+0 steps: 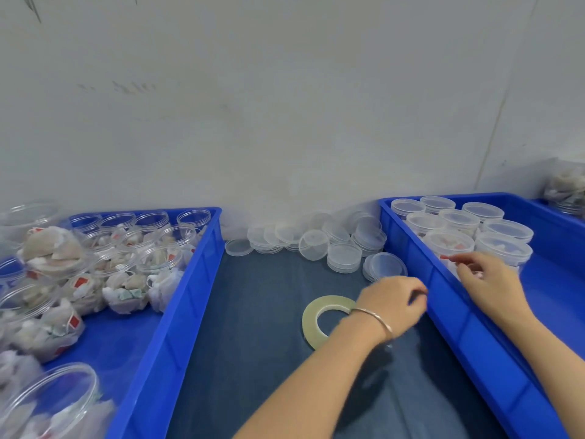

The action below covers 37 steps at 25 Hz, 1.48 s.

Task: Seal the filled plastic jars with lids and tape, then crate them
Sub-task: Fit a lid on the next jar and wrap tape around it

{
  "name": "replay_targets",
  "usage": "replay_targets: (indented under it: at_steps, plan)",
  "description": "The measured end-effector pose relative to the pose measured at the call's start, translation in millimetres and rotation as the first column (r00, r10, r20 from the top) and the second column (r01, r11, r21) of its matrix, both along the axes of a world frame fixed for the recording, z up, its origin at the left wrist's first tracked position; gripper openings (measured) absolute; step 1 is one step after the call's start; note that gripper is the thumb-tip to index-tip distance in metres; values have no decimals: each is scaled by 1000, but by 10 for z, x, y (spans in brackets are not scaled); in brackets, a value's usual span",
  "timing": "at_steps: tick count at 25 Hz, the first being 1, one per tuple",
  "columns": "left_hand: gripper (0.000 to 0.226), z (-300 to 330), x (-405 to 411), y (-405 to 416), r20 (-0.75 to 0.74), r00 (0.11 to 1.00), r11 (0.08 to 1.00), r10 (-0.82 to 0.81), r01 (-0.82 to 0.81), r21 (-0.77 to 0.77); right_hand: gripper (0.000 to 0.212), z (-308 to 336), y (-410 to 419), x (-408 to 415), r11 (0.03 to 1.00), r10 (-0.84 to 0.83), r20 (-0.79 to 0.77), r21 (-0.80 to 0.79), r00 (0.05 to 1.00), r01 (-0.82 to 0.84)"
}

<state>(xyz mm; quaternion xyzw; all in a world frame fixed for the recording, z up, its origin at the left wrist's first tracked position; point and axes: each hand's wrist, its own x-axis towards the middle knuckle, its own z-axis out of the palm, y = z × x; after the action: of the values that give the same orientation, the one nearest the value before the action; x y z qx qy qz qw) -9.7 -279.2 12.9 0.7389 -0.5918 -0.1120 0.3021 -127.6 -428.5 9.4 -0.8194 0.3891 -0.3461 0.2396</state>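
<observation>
Blue crate (449,299) on my right holds the lidded jars (449,245); my right hand (490,280) hovers inside it, fingers loosely curled, gripping nothing I can make out. My left hand (392,305) curls empty beside the crate wall, above the tape roll (313,318). Loose lids (311,243) lie by the wall.

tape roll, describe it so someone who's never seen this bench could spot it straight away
Look at the dark blue mat between the two blue crates. The tape roll lies flat there, just beside the left hand's wrist. It is the only yellowish open ring; the clear lids piled behind it by the wall are closed discs.
</observation>
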Motion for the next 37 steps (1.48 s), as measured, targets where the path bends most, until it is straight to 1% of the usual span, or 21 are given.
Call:
replay_targets:
  at_steps: [2, 4, 5, 7, 8, 10, 12, 14, 15, 17, 18, 19, 20, 22, 23, 25, 28, 31, 33, 35, 37]
  plan:
    - [23, 53, 350, 323, -13, 992, 989, 122, -123, -80, 21, 59, 132, 54, 988, -14, -4, -157, 1000, 13]
    - [19, 127, 703, 684, -12, 966, 953, 257, -255, -164, 21, 107, 419, 237, 976, 29, 47, -217, 998, -18]
    - [18, 167, 862, 871, -11, 946, 927, 324, -320, -197, 21, 107, 621, 390, 971, 83, 65, -230, 994, -66]
    - [17, 248, 1127, 1243, -18, 899, 866, 439, -428, -258, 22, 53, 1117, 807, 937, 265, 59, -252, 962, -243]
    - [16, 277, 1231, 1424, -25, 869, 827, 493, -478, -296, 26, 16, 1391, 1036, 899, 373, 43, -262, 927, -350]
    - [15, 309, 1420, 1780, -57, 784, 709, 618, -587, -391, 34, -9, 1956, 1498, 805, 563, 44, -254, 825, -536]
    - [18, 271, 1598, 2115, -98, 658, 556, 747, -698, -452, 42, 23, 2521, 1904, 734, 678, 134, -176, 723, -656]
    - [28, 197, 1734, 2359, -78, 515, 443, 854, -798, -409, 43, 79, 3012, 2204, 669, 728, 259, -71, 634, -740]
    - [33, 168, 1795, 2447, -28, 450, 418, 893, -848, -326, 43, 93, 3212, 2312, 637, 738, 296, -9, 606, -771]
    - [41, 135, 1894, 2575, 88, 374, 382, 923, -918, -105, 44, 35, 3462, 2453, 608, 745, 274, 97, 608, -788]
    - [44, 125, 1935, 2637, 127, 363, 365, 923, -931, 8, 47, -22, 3516, 2500, 626, 744, 207, 118, 636, -771]
    - [46, 119, 1962, 2699, 158, 367, 350, 917, -929, 123, 50, -75, 3533, 2534, 657, 739, 106, 109, 665, -746]
    - [44, 113, 1983, 2762, 182, 394, 348, 901, -906, 240, 53, -118, 3531, 2559, 682, 731, -19, 65, 682, -729]
    - [37, 107, 1984, 2872, 211, 506, 375, 836, -809, 453, 52, -153, 3521, 2590, 673, 717, -222, -28, 661, -739]
    - [35, 107, 1962, 2922, 249, 565, 377, 787, -759, 530, 47, -155, 3525, 2596, 656, 720, -270, -39, 640, -754]
    - [36, 146, 1889, 3011, 312, 659, 364, 684, -680, 637, 41, -157, 3533, 2592, 634, 726, -300, -57, 619, -772]
    - [39, 225, 1824, 3141, 260, 709, 391, 655, -613, 687, 41, -143, 3528, 2585, 612, 741, -299, -66, 601, -788]
    - [48, 324, 1757, 3329, 88, 719, 489, 690, -552, 675, 39, -132, 3528, 2582, 602, 740, -326, -70, 589, -795]
    - [58, 374, 1709, 3467, -9, 751, 557, 660, -481, 677, 37, -139, 3522, 2585, 595, 743, -329, -77, 584, -800]
    - [52, 404, 1684, 3577, -75, 780, 619, 621, -429, 658, 36, -144, 3526, 2585, 594, 744, -321, -84, 586, -800]
    - [47, 440, 1690, 3630, -167, 775, 663, 609, -383, 643, 36, -147, 3525, 2590, 595, 744, -312, -95, 591, -798]
